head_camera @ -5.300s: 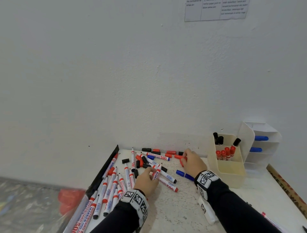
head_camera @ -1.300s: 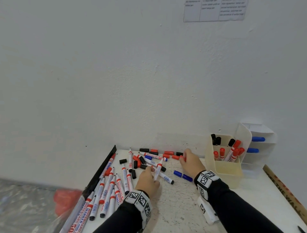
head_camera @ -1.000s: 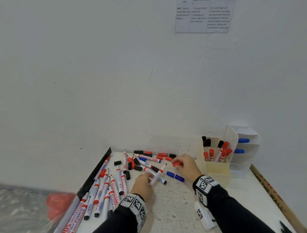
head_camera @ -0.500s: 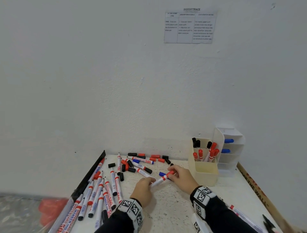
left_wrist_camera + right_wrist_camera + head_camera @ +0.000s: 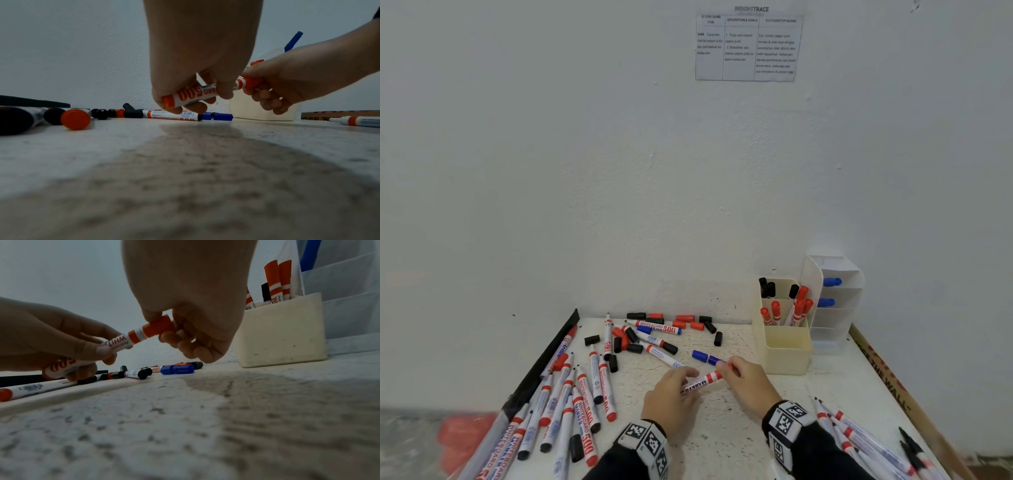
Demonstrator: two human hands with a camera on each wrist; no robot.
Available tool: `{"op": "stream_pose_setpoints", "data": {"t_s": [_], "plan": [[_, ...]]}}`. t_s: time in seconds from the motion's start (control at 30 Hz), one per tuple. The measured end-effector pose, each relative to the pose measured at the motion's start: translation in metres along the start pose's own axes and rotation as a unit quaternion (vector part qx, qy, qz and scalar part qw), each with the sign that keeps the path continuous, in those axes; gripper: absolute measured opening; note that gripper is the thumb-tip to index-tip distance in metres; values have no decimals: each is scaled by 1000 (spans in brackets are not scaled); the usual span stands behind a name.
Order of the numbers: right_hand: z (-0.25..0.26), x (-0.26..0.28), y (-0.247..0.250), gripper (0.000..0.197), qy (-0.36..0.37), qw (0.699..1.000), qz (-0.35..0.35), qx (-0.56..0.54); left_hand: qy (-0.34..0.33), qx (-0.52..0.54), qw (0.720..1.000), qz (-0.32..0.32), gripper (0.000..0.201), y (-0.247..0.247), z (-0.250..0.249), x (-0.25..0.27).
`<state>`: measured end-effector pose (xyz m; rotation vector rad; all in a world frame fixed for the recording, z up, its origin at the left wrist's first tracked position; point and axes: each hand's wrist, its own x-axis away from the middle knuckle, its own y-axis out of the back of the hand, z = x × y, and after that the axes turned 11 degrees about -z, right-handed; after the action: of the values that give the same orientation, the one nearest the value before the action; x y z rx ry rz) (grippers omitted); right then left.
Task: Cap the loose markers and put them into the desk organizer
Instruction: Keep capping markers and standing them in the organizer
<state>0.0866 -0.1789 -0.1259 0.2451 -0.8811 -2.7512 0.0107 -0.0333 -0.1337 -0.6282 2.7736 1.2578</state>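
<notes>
Two hands (image 5: 671,399) (image 5: 750,383) grip one red marker (image 5: 702,381) beside two blue caps (image 5: 707,357).

We are seeing a sheet (image 5: 748,46) of printed text hanging on the white wall (image 5: 619,171) above the table (image 5: 722,438). A cardboard strip (image 5: 887,380) with red lettering is lying along the table's right edge, a black strip (image 5: 541,370) is running along its left edge, and something red and blurred (image 5: 458,435) is sitting beyond that.

L hand (image 5: 671,399) fingers curled round barrel, R hand (image 5: 751,383) fingers pinching cap end
</notes>
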Motion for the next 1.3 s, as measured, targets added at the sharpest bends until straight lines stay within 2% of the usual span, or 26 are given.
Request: {"op": "stream_pose_setpoints", "data": {"t_s": [0.1,0.2,0.37,0.57,0.73,0.87,1.07,1.17,1.3], "plan": [[0,0,-2,38,-11,1000,-13,-8,-20,-2,999,-25,22,-1,1,1],[3,1,-3,41,-24,999,-21,-21,-42,-48,997,-40,27,-4,3,3],[7,2,-4,46,-39,998,-26,-36,-46,-55,997,-10,33,-3,0,3],[9,2,-7,47,-64,997,-32,-38,-26,-9,1000,9,35,-2,-2,5],[10,2,-9,48,-57,997,-45,-31,-4,47,999,-4,16,2,-4,4],[10,2,-8,47,-57,996,-55,-41,6,87,996,-12,16,1,-5,4],[8,2,-9,41,-59,995,-47,-71,-13,95,995,38,18,-2,-2,6],[8,3,-8,38,-50,993,-44,-97,19,156,986,64,27,-3,-3,7],[9,4,-9,38,-20,990,-37,-134,110,286,945,117,34,3,-8,9]]}}
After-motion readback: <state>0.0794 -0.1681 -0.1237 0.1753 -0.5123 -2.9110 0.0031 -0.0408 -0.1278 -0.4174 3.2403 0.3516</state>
